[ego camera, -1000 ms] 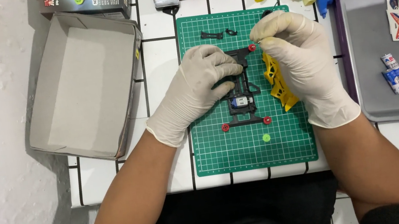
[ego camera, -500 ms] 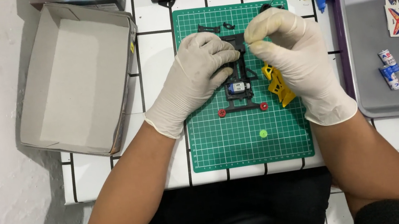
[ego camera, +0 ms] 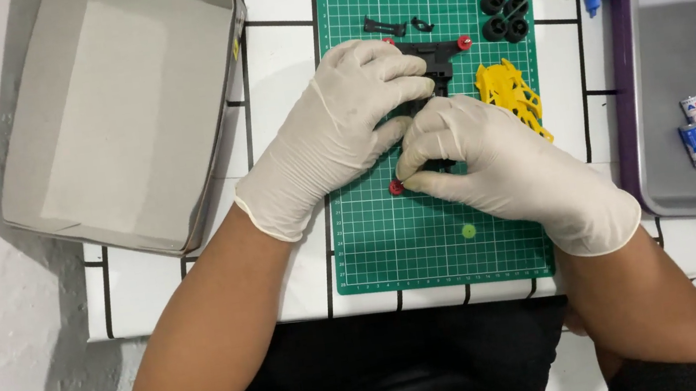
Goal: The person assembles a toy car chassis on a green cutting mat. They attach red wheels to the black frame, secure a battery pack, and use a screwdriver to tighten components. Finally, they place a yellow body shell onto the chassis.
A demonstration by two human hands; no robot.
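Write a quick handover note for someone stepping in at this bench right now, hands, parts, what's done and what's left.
Left hand, gloved, rests on the black toy car chassis on the green cutting mat.
Right hand, gloved, pinches at the chassis's near end, beside a small red wheel hub.
Another red hub is at the far end.
Loose: four black tyres, yellow body frame, small black clips, green dot part.
Done: hubs appear fitted.
Left: tyres and yellow frame not yet on.
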